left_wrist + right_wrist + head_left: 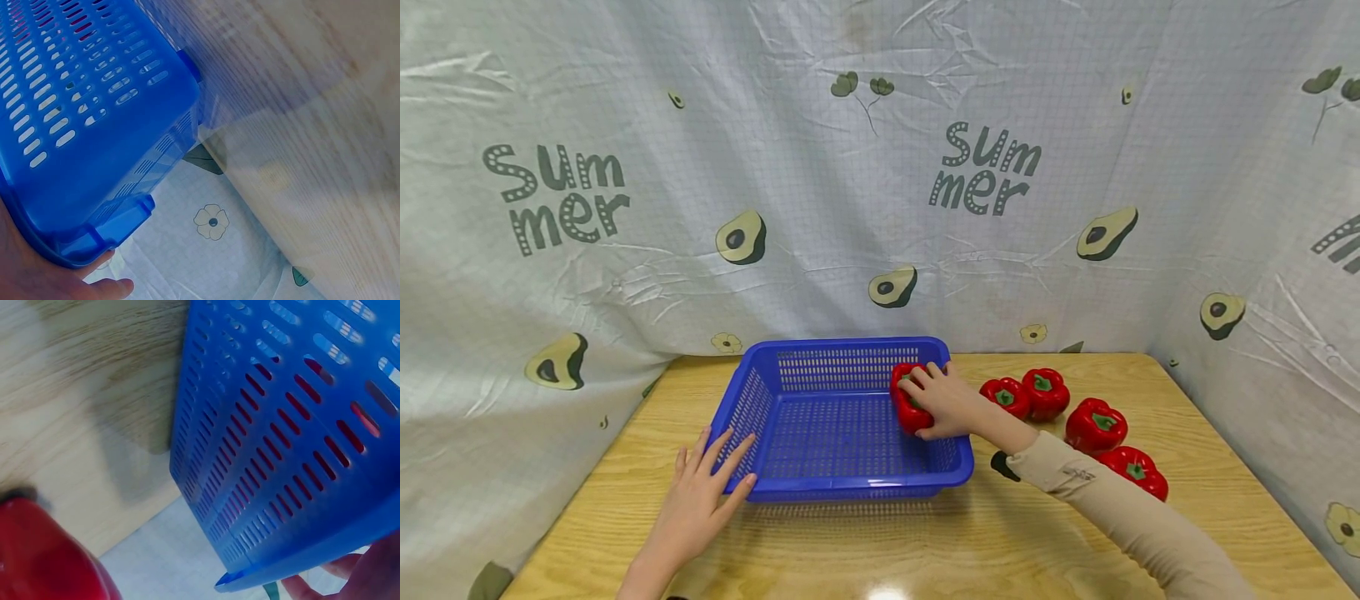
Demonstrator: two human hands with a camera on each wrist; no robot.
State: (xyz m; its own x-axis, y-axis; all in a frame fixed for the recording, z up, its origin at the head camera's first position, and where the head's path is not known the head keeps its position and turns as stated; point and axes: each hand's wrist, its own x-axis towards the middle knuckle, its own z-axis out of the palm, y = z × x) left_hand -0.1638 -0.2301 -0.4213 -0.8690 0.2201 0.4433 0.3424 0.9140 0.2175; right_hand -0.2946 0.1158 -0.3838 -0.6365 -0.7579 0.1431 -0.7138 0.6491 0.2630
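Head view takes in a pale cloth (820,283) hanging behind and around the work, printed with avocados, flowers and the word "summer". Below it lies a wood-grained tabletop (1000,550). On this stands a blue slotted basket (857,482), upright, its long side toward the person. A beige sleeve (1127,517) reaches in from the right. Of the two hands, the left hand (703,492) lies at the basket's left end near the front corner, fingers straight and spread over the rim. The right hand (946,404) reaches over the basket's right end, its fingers curled round a red pepper (906,412). That pepper is inside the basket, by the right wall, and red shows through the slots in the right wrist view; whether it rests on the basket floor cannot be told. Four other red peppers (1096,426) are on the tabletop right of the basket, the two farthest back close together, the nearest partly hidden by the sleeve. Smallest is a black object (1004,467) beside the cuff.
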